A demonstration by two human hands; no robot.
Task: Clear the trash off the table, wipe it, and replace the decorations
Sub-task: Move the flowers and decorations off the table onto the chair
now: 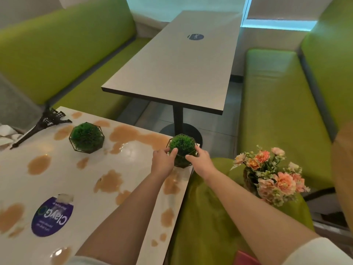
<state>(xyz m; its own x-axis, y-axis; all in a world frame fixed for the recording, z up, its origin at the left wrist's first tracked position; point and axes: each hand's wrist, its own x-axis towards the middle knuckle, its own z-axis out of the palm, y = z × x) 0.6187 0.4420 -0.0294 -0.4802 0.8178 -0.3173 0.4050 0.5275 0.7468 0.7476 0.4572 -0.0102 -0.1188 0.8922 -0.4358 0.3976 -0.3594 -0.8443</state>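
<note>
Head view: the left hand [162, 159] and right hand [200, 159] grip 1 green plant ball [182, 145] from both sides, fingers curled on its wire frame, at the table [133, 188] corner, 1 o'clock of the view. Risk: the ball sits at the edge; a slip would likely drop it. A second plant ball [87, 137] at 10 o'clock, a tower model [41, 124], brown spills [39, 164] and a flower bouquet [271, 174] at 3 o'clock crowd the area.

Both hands hold a round green artificial grass ball in a black wire geometric frame [182, 150] at the far right corner of the glossy white table blotched with tan spills [82, 180]. The left hand [163, 161] grips its left side, the right hand [200, 159] its right. Left of the left hand stands a second, matching grass ball [87, 137]; right of the right hand, a peach-and-pink flower bouquet [273, 175] on a green seat.
</note>
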